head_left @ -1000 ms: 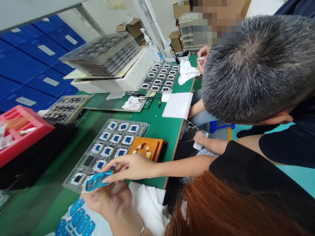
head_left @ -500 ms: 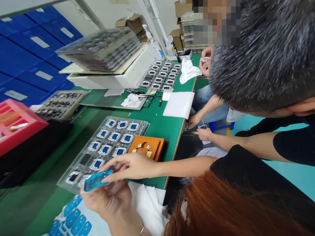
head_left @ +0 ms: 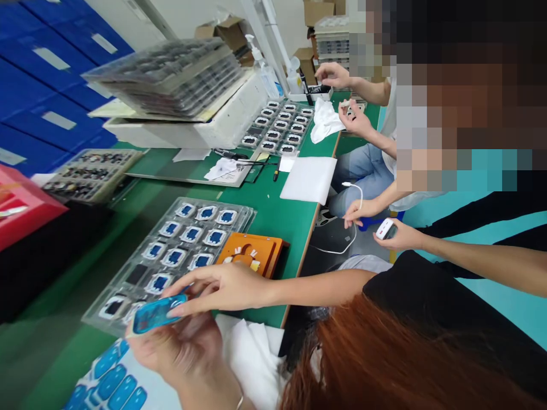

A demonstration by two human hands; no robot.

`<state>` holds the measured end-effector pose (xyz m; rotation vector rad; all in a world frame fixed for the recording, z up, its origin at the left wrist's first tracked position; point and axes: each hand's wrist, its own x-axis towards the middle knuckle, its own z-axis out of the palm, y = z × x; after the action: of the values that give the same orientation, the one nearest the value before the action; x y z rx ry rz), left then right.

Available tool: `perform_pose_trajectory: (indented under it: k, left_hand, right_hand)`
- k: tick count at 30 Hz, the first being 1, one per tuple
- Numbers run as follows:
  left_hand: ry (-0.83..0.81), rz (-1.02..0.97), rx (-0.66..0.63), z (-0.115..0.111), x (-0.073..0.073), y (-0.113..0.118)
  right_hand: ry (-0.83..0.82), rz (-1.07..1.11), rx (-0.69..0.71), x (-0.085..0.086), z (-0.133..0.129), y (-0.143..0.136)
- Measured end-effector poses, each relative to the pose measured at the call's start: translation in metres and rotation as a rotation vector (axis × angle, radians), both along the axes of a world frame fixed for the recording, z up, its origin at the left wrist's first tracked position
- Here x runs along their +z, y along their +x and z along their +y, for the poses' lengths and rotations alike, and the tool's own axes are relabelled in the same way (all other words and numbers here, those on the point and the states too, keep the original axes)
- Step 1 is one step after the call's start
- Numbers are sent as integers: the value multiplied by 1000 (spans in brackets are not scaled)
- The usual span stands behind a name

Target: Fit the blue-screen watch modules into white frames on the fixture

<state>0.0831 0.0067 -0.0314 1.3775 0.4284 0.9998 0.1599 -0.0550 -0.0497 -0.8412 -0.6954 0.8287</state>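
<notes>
My left hand (head_left: pixel 183 347) comes up from the bottom edge and holds a small flat part covered in blue film (head_left: pixel 156 313). My right hand (head_left: pixel 222 287) reaches in from the right on a bare arm with a black sleeve, thumb and fingertips on the part's right end. Both hands hover over the near end of a clear tray (head_left: pixel 250 213) of several blue-filmed parts in pockets. An orange fixture (head_left: pixel 256 247) lies just right of the tray. Under my left hand sits a sheet of blue stickers (head_left: pixel 111 381) and a white cloth (head_left: pixel 252 353).
A co-worker's hands (head_left: pixel 401 236) at the right hold a small white device (head_left: pixel 384 228) with a cable. Another person's hands (head_left: pixel 354 119) work farther back. On the green table: a white foam sheet (head_left: pixel 310 179), a far tray (head_left: pixel 280 128), stacked trays (head_left: pixel 171 74), a red bin (head_left: pixel 25 210).
The view has shifted left and down. The co-worker's head has risen out of the foreground, and their hands now hold a white device with a cable. My hands stay on the blue part.
</notes>
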Motion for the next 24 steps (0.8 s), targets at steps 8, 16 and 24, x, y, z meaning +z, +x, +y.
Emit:
perform_pose_trajectory:
  k: [8,16,24]
  left_hand:
    - [-142,-170,21,9,-7,-3]
    - [-170,-181,44,10,-8,-3]
    - [-168,-228,10,12,-10,-2]
  right_hand:
    - [-9,47,25,10,-7,-2]
    - [-46,92,13,25,-17,-5]
    - [-79,110,34,23,-15,-6]
